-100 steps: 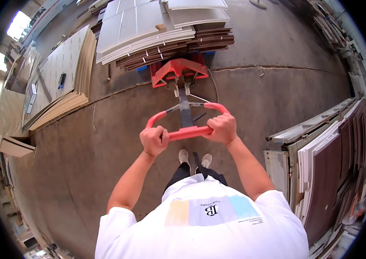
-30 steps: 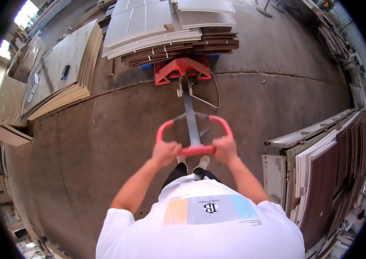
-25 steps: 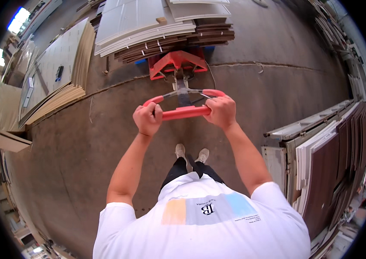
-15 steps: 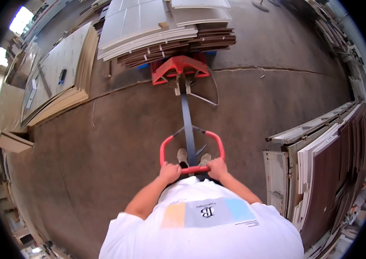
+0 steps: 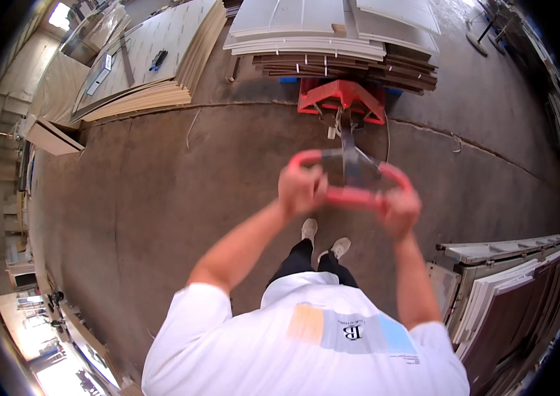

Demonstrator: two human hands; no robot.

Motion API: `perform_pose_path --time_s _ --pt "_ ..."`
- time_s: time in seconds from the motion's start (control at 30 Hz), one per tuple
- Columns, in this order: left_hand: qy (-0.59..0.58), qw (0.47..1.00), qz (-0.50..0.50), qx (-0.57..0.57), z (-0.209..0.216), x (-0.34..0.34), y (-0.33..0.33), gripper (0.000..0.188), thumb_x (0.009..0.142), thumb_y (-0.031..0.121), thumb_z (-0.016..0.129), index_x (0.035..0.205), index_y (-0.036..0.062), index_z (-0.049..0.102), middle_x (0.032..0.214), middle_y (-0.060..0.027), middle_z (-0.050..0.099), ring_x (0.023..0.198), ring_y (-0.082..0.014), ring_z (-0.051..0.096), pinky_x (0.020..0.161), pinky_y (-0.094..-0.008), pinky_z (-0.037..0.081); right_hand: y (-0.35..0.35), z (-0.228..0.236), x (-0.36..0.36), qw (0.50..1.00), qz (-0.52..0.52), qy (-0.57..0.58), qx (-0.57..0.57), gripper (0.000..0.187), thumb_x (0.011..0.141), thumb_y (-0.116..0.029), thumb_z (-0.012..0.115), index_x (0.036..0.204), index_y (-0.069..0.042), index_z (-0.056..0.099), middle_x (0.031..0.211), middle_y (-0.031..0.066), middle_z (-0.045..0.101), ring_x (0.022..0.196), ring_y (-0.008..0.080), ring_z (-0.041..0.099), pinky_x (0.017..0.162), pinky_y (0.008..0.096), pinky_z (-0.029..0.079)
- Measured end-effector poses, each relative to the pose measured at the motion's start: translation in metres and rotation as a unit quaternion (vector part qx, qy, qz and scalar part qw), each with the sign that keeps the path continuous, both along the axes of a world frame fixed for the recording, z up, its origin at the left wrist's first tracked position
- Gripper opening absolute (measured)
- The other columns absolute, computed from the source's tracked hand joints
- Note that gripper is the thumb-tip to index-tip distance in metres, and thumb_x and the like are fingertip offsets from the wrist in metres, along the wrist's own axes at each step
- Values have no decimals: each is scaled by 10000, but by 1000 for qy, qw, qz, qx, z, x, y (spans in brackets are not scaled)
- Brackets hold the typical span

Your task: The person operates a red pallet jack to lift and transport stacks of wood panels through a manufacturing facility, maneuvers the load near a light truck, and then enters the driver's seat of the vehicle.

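Observation:
Both my hands grip the red loop handle of a pallet jack, held out in front of my chest and slightly blurred. My left hand is closed round the handle's left corner, and my right hand round its right corner. From the handle a dark shaft runs forward to the jack's red body. Beyond that body, a stack of white and dark brown panels rests on the jack, with a small wooden block on top. My shoes stand on the floor behind the handle.
A stack of pale boards lies at the far left, with a dark tool on it. At the right, white and brown panels lean beside a metal frame. A cord lies on the brown concrete floor.
The handle has swung up and away from my body, my arms stretching out with it. My view has turned left, so the loaded jack appears farther right. Both hands keep their grip.

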State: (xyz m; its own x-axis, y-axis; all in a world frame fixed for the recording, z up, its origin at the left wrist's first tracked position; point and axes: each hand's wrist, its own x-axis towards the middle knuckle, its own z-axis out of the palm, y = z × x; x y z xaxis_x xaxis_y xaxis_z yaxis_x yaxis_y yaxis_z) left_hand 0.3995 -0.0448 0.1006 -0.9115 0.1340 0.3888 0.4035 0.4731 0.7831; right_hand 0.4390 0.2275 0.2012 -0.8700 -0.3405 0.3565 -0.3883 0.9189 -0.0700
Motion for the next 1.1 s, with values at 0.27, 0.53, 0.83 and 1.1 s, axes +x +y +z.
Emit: perform_pose_path --time_s 0.27,0.53,0.83,1.1 --pt "-348 826 -374 -237 -93 134 41 459 1020 434 487 877 103 773 904 -159 766 898 -377 754 846 -556 567 38 -79 165 899 -98 -418 81 141 655 -172 791 652 -144 653 713 80 706 735 327 714 796 492 569" --pt "-163 981 -85 -57 54 -119 9 428 1013 447 567 788 108 700 815 -142 713 756 -417 682 709 -520 537 -1 55 -103 992 -92 -58 70 152 706 -234 833 771 -121 754 892 98 786 832 304 762 748 412 607" --pt "-194 907 -267 -260 -114 185 -3 270 974 276 555 794 128 691 735 -152 724 774 -362 737 807 -536 531 -13 -103 202 954 -78 -287 25 198 689 -206 815 698 -108 643 764 146 676 805 365 678 784 509 531" --pt "-132 961 -209 -122 2 -80 -26 364 1040 312 561 738 127 643 921 -87 738 857 -334 724 773 -491 568 -9 4 -50 993 -74 -84 34 301 626 -353 852 660 -128 655 734 93 715 828 316 740 741 463 569"
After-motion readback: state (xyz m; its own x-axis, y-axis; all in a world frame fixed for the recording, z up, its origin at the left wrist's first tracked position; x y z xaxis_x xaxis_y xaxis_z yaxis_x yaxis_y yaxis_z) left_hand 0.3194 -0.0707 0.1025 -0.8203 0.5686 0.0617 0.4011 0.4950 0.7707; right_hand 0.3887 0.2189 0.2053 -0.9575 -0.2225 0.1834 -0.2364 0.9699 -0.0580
